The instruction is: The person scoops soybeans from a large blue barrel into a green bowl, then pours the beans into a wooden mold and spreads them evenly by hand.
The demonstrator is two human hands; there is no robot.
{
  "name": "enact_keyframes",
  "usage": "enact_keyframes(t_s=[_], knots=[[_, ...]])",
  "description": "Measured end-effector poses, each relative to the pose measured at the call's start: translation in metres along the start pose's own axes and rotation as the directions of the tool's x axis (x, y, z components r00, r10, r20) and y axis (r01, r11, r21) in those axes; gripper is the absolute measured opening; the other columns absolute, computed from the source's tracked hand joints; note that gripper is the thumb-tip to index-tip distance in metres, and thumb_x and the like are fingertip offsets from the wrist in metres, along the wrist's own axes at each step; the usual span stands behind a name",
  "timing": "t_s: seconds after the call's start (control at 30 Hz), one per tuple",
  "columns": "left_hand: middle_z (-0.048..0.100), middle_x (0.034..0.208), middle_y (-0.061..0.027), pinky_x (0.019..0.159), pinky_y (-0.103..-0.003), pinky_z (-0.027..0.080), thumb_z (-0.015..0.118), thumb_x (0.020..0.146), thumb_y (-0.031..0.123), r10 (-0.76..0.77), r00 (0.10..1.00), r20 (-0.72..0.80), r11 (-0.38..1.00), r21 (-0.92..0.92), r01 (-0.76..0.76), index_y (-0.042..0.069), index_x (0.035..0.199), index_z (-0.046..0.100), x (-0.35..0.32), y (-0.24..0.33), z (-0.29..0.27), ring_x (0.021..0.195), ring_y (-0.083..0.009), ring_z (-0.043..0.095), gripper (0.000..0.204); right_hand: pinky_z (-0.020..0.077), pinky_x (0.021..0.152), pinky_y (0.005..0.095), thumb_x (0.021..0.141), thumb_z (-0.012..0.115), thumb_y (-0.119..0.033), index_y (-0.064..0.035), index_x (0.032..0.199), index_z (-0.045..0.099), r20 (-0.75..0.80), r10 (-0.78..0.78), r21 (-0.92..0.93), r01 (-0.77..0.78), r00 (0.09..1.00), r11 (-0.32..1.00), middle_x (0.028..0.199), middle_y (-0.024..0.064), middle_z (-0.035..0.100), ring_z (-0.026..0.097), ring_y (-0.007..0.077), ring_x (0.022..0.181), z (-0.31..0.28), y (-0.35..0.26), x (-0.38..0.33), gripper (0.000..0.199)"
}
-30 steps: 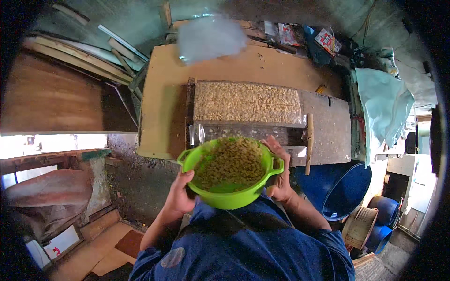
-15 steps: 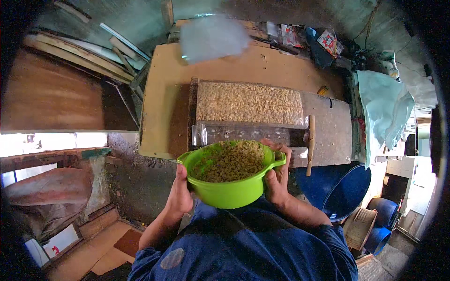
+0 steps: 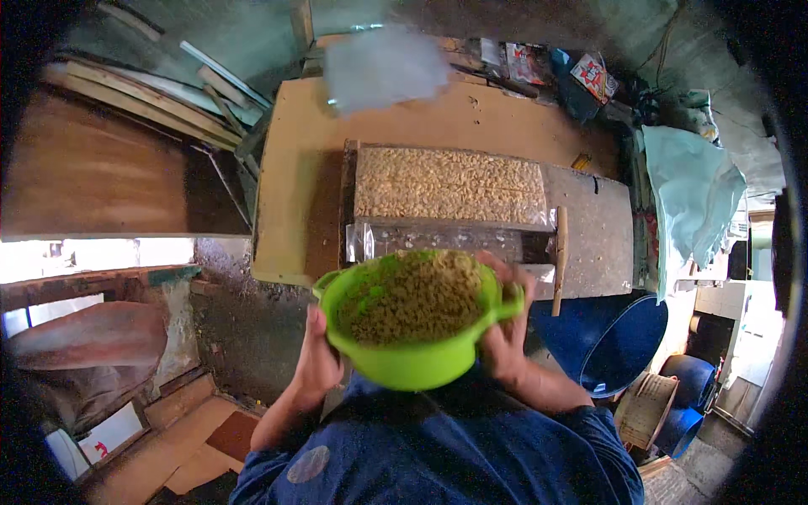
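Observation:
Between both hands, in front of my body, a lime-green basin [image 3: 412,366] with side handles is held up. Brown and pale crumbly grains [image 3: 412,303] fill much of it, heaped toward its right side. My left hand [image 3: 318,358] grips the left wall, thumb up near the rim. At the right handle, my right hand [image 3: 507,337] is wrapped round the basin's side, slightly blurred. Just beyond the basin, a long slab of pale beans in clear plastic [image 3: 450,185] lies on a dark board on the table. A wooden stick [image 3: 559,261] rests at the slab's right end.
The tan tabletop [image 3: 295,126] extends behind and left of the slab. Clear plastic sheets [image 3: 387,67] lie at its far edge. A large blue drum [image 3: 610,345] stands below the table at right. Pale green cloth [image 3: 690,202] hangs on the right.
The basin has come slightly nearer my body and its opening is tipped more toward view. The grains in it have shifted. Both hands still hold it.

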State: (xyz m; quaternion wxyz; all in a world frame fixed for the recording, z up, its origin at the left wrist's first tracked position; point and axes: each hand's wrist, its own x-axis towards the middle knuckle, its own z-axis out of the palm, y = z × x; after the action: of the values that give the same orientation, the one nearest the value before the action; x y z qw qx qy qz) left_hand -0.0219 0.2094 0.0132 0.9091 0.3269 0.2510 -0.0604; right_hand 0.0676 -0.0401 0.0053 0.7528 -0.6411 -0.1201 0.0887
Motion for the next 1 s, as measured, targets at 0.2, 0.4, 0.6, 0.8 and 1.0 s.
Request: enact_keyframes(t_s=[0.2,0.4,0.6,0.8,1.0], knots=[[0.054,0.142,-0.0138,0.111,-0.044,0.042,0.039,0.101,0.062,0.058,0.998,-0.031,0.984,0.172,-0.052,0.006,0.145,0.043,0.014,-0.006,-0.005,0.129,-0.0261,0.053,0.072,0.0357,0.109,0.0463,0.085,0.076,-0.032,-0.0072,0.140,0.024,-0.040,0.098,-0.042,-0.100,0.994,0.994,0.145,0.0194,0.036,0.039,0.0288,0.131,-0.004,0.004,-0.007,0.080],[0.052,0.143,-0.0134,0.111,-0.044,0.042,0.042,0.099,0.064,0.004,0.998,-0.063,0.988,0.156,0.006,0.006,0.145,0.042,0.022,-0.008,-0.012,0.131,-0.0274,0.052,0.075,0.0405,0.103,0.0387,0.089,0.072,-0.023,-0.0053,0.141,0.027,-0.038,0.132,0.054,-0.129,0.991,0.990,0.137,0.0159,0.044,0.049,0.0233,0.119,0.007,-0.012,0.005,0.072],[0.054,0.140,-0.0147,0.110,-0.043,0.042,0.041,0.097,0.067,0.068,0.997,0.039,0.987,0.146,-0.073,0.004,0.143,0.045,0.015,-0.018,0.008,0.130,-0.0273,0.053,0.078,0.0413,0.103,0.0379,0.088,0.072,-0.021,-0.0060,0.141,0.027,-0.086,0.215,0.077,-0.209,0.973,0.975,0.136,0.0146,0.044,0.048,0.0225,0.119,-0.011,-0.023,-0.008,0.071],[0.053,0.142,-0.0142,0.111,-0.043,0.041,0.040,0.099,0.064,-0.082,0.995,0.062,0.987,0.146,0.072,0.003,0.145,0.043,0.029,-0.025,0.035,0.130,-0.0271,0.053,0.076,0.0389,0.106,0.0417,0.088,0.073,-0.023,-0.0061,0.143,0.026,-0.141,0.094,0.061,-0.086,0.986,0.994,0.138,0.0153,0.043,0.044,0.0247,0.125,-0.033,-0.015,-0.016,0.074],[0.047,0.148,-0.0131,0.112,-0.042,0.038,0.038,0.101,0.061,-0.141,0.969,0.203,0.985,0.123,0.118,0.002,0.145,0.044,0.055,-0.044,0.043,0.133,-0.0241,0.049,0.074,0.0341,0.111,0.0437,0.088,0.074,-0.034,-0.0058,0.143,0.026,-0.186,0.120,0.022,-0.118,0.975,0.993,0.143,0.0184,0.042,0.042,0.0282,0.132,-0.056,-0.022,-0.018,0.078]])
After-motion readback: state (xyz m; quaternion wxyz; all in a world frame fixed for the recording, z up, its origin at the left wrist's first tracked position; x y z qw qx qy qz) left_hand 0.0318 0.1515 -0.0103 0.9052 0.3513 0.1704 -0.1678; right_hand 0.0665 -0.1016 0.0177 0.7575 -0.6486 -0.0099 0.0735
